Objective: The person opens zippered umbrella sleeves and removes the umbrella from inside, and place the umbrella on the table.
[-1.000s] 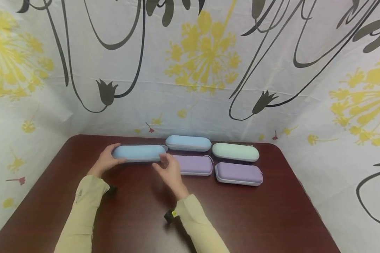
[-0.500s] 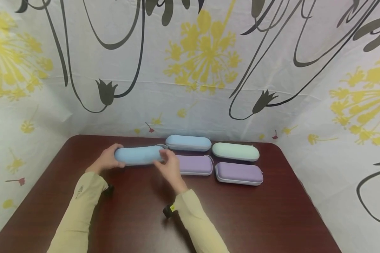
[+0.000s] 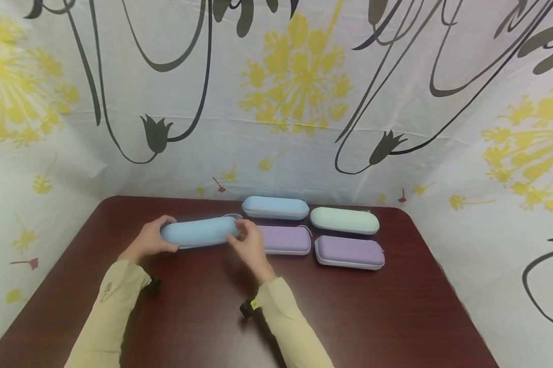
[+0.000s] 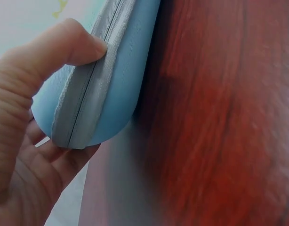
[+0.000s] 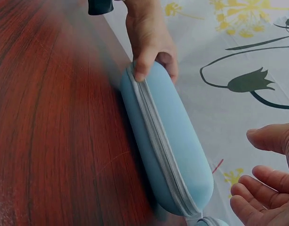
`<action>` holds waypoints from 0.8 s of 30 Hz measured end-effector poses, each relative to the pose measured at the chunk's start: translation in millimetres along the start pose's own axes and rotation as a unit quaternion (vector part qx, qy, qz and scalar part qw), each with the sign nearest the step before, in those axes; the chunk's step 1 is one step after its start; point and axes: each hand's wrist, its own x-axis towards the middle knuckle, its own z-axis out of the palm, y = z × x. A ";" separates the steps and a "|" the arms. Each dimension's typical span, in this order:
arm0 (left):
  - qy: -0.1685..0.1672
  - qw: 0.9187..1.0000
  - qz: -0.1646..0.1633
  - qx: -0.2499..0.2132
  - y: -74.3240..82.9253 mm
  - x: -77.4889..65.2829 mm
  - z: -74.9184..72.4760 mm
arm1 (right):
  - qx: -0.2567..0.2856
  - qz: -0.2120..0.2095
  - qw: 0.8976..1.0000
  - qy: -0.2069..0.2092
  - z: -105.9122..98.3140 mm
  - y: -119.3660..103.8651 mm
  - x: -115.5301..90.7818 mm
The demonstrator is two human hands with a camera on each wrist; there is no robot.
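A light blue zippered hard case (image 3: pixel 198 232) sits at the left of the table, its right end turned slightly toward the back. My left hand (image 3: pixel 150 239) grips its left end; in the left wrist view the thumb (image 4: pixel 83 44) presses on the grey zipper band (image 4: pixel 90 94), with fingers round the far side. At the other end hovers my right hand (image 3: pixel 251 248), thumb and fingers spread. The right wrist view shows a gap between the right hand (image 5: pixel 271 183) and the case (image 5: pixel 177 127). A small loop (image 5: pixel 211 221) hangs from the case's right end.
Right of the held case lie another light blue case (image 3: pixel 275 208), a mint green case (image 3: pixel 344 221) and two purple cases, one nearer the middle (image 3: pixel 285 240) and one farther right (image 3: pixel 349 252). A patterned cloth (image 3: pixel 276 143) rises behind the dark red-brown table (image 3: pixel 203 322).
My left hand has drawn the blue case toward the front and tilted it, its left end now nearer me. My right hand has stayed near the right end, shifting only slightly.
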 end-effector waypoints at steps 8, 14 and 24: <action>-0.006 1.000 -0.012 -0.016 -4.2 -18.5 -0.3 | -0.010 -0.012 1.000 -0.008 -0.1 1.3 -2.6; -0.009 0.999 -0.021 -0.028 -6.1 -31.6 0.5 | -0.021 0.001 0.999 -0.026 -0.8 1.7 -4.8; -0.003 1.000 -0.017 -0.022 -6.9 -49.8 -3.3 | -0.038 0.007 0.994 -0.098 1.9 1.7 -11.5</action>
